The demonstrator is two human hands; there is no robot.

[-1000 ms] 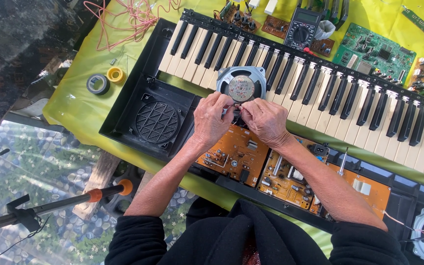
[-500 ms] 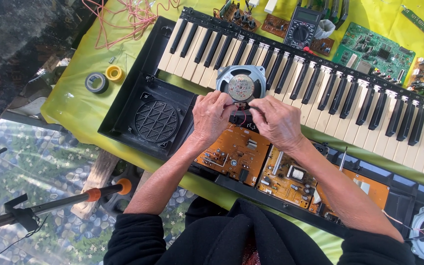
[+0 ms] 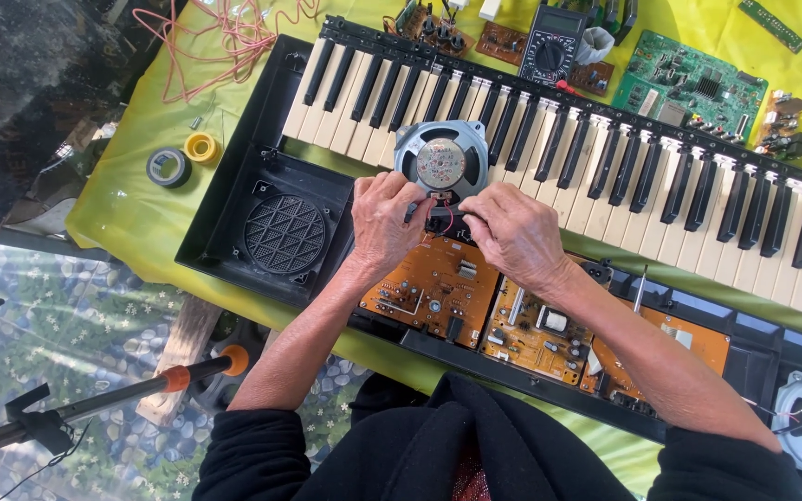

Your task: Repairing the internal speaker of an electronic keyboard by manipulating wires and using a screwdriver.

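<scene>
both hands meet just below the round grey speaker (image 3: 441,160), which lies magnet-up on the keys of the opened keyboard (image 3: 605,167). the left hand (image 3: 384,218) curls narrow, fingertips pinching at the small black and red wire connector (image 3: 445,219) by the speaker's rim; the right hand (image 3: 515,234) pinches the same connector from the other side. beneath them sit orange circuit boards (image 3: 433,288) in the black case. all rests on a yellow-green cloth (image 3: 132,209). tape rolls (image 3: 185,158), pink wire (image 3: 206,42), a multimeter (image 3: 549,46) and a green board (image 3: 693,88) lie around.
</scene>
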